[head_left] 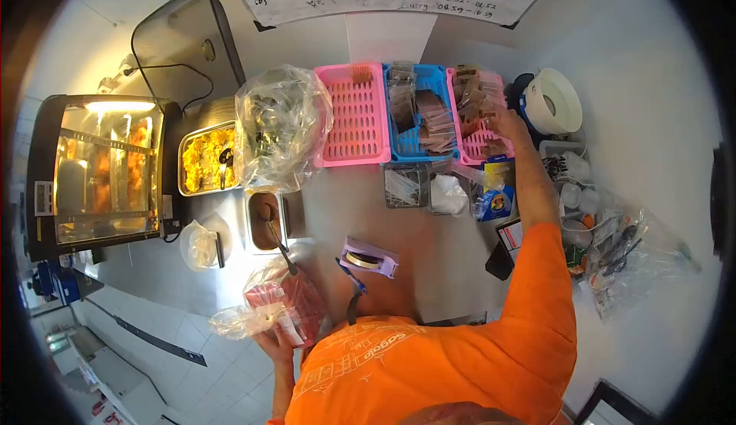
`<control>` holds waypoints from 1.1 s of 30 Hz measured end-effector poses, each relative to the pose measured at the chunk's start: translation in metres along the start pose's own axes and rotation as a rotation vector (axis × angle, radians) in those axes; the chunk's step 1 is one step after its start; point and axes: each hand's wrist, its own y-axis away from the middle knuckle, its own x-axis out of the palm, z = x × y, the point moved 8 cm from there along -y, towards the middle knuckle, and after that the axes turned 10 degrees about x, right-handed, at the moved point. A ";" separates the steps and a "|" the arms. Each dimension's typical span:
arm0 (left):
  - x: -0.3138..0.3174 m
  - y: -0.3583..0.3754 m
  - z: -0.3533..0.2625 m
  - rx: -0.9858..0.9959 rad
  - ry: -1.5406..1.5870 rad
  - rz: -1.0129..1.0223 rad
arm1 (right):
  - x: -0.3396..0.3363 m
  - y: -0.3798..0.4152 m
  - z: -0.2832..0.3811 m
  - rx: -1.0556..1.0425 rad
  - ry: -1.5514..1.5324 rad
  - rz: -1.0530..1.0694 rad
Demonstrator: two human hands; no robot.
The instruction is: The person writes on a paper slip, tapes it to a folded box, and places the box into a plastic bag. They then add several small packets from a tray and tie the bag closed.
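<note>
Low on the left, my left hand is closed on a clear plastic bag with a red box inside it. My right hand reaches far forward into the right pink basket. Its fingers are pinched together on one of the brown sachets, several of which lie there in clear wrappers. To the left, a blue basket holds more sachets, and beyond it is another pink basket with a few brown ones at the back.
A lilac tape dispenser lies on the steel counter. A sauce pan with a ladle, a tray of yellow food, a big clear bag and a lit display warmer stand left. A white tub and bagged cutlery are right.
</note>
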 end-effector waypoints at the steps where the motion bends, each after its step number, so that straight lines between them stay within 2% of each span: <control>1: 0.000 0.000 0.000 0.004 0.000 -0.004 | 0.002 -0.003 -0.005 0.086 0.034 -0.026; 3: 0.000 0.000 -0.001 -0.002 0.016 -0.006 | 0.009 -0.004 -0.012 0.260 0.100 -0.073; 6: 0.001 -0.003 -0.003 -0.014 0.049 -0.011 | -0.001 0.024 -0.001 0.463 0.025 -0.125; 9: 0.002 0.000 0.003 0.008 0.019 -0.016 | 0.015 0.016 -0.015 0.554 -0.010 -0.094; 12: -0.001 -0.002 -0.004 0.019 -0.029 -0.007 | 0.019 0.007 -0.037 0.551 -0.183 0.009; 15: -0.002 0.001 -0.001 -0.003 -0.011 -0.029 | 0.063 -0.030 -0.070 0.158 -0.305 0.306; 18: 0.001 0.006 0.008 -0.016 0.027 -0.029 | 0.038 0.001 -0.043 0.005 -0.468 0.349; 21: -0.001 0.000 0.001 0.002 0.067 -0.057 | -0.018 0.038 0.001 0.157 0.047 0.116; 24: 0.000 0.001 0.007 -0.011 0.074 -0.049 | -0.019 0.041 0.011 0.077 -0.099 -0.188; 27: 0.001 0.003 0.010 -0.015 0.076 -0.057 | 0.017 0.022 0.015 0.095 0.034 0.242; 30: 0.001 0.004 0.008 -0.024 0.107 -0.071 | 0.065 -0.011 -0.020 0.076 -0.176 0.459; 33: 0.004 0.007 0.016 -0.047 0.174 -0.078 | 0.006 0.033 0.016 0.084 -0.282 0.255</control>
